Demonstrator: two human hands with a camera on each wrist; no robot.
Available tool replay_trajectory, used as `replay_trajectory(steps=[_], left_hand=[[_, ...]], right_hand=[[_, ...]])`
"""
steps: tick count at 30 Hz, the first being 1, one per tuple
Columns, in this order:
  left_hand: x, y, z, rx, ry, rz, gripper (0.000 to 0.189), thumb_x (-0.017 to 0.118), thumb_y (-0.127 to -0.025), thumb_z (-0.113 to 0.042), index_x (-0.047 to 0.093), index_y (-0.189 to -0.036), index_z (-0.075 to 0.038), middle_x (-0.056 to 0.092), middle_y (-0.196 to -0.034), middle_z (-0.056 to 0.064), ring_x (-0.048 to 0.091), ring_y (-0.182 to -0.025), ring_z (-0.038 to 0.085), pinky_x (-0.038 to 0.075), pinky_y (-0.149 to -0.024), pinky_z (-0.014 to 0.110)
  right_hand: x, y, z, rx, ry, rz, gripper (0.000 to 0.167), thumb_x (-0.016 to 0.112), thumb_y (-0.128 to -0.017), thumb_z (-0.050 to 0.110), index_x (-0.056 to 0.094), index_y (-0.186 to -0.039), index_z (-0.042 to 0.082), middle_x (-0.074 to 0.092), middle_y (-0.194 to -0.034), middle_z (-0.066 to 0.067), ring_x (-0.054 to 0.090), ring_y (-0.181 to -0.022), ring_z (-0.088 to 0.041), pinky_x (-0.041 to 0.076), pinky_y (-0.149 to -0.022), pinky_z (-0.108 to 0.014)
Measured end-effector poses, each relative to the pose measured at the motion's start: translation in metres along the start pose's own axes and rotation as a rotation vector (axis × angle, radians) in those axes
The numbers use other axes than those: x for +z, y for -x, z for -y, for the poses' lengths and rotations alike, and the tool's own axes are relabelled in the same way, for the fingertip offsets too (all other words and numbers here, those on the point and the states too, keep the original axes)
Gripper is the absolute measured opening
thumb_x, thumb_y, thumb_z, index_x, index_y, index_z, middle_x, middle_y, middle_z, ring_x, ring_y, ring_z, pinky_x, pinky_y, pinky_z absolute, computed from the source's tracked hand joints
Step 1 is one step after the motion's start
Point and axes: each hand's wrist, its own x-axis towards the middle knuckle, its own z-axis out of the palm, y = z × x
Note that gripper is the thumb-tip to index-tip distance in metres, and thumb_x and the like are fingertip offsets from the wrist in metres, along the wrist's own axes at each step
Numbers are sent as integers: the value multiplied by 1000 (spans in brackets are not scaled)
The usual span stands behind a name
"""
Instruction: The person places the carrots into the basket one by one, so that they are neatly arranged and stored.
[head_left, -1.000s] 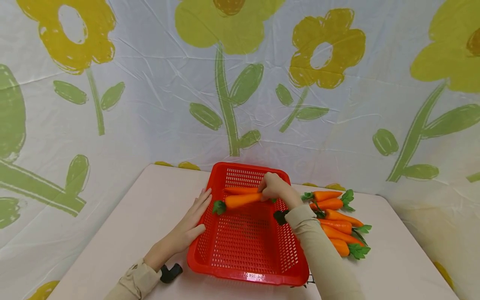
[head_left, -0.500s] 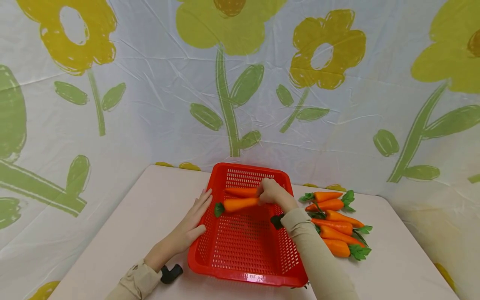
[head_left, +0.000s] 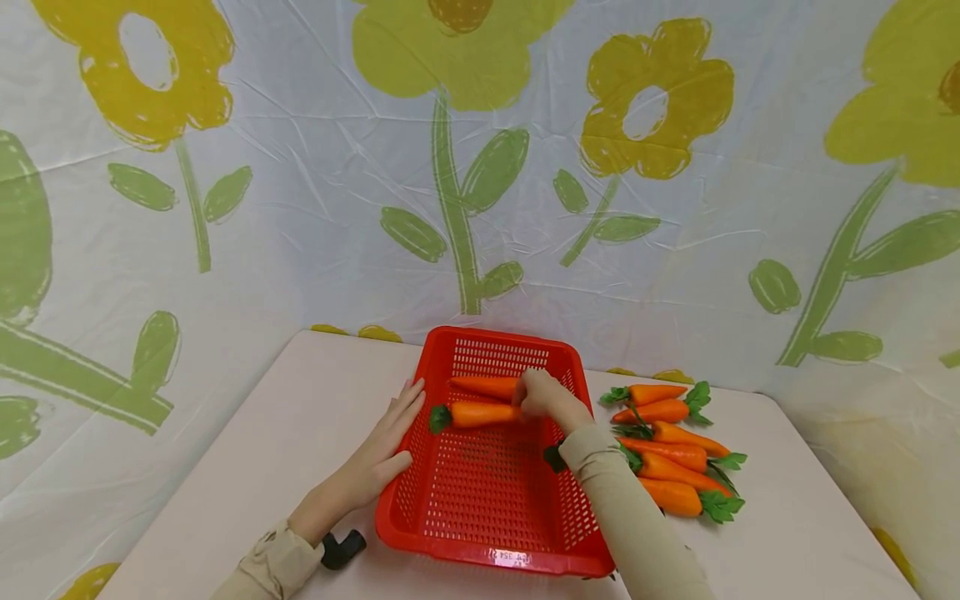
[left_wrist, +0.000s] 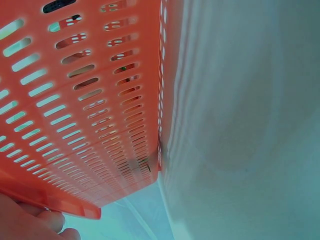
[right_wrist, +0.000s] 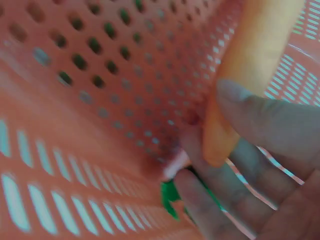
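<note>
Gripping one carrot (head_left: 478, 414), the right hand (head_left: 543, 397) (inside the basket (head_left: 487, 500)) part-hides another carrot (head_left: 483, 387).

Pinches with the right hand (head_left: 543, 396) an orange carrot (head_left: 480, 414) by the narrow end, with green leafy top turned to the left, inside a red, rectangular, perforated basket (head_left: 487, 496). Shows just behind, almost parallel, a second carrot (head_left: 483, 386), with narrow tip to the left. Touches with the left hand (head_left: 382, 442) the left side of this upright basket.
</note>
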Motion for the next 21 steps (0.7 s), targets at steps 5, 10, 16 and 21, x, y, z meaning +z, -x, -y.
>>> replay_trajectory(steps=[5,10,16,21], left_hand=[[0,0,0,13,-6,-1,81,41,-82,3,16,-158,-4,7,-165,16,-4,-151,38,-6,-119,34],[-1,1,0,14,-12,2,81,42,-81,3,16,-158,-4,7,-165,16,-4,-151,37,-5,-120,39],[-1,0,-2,10,-15,3,81,42,-82,2,17,-158,-4,6,-166,11,-3,-151,38,-5,-120,39],[-1,0,-2,1,-16,4,81,41,-82,2,16,-159,-5,6,-166,8,-3,-151,37,-5,-120,39]], right_hand=[[3,1,-2,-17,-16,-6,17,77,-71,-6,77,-86,1,71,-84,-8,61,-77,-22,56,-73,-35],[7,-1,-2,-16,-32,-11,16,77,-73,-6,77,-87,1,72,-85,-9,61,-76,-20,57,-73,-34],[7,-1,-4,23,-34,-18,17,78,-73,-5,77,-90,0,71,-87,-9,62,-74,-20,56,-71,-33],[6,0,-5,31,-18,-49,18,77,-71,-6,77,-87,-1,71,-87,-10,62,-73,-20,56,-68,-33]])
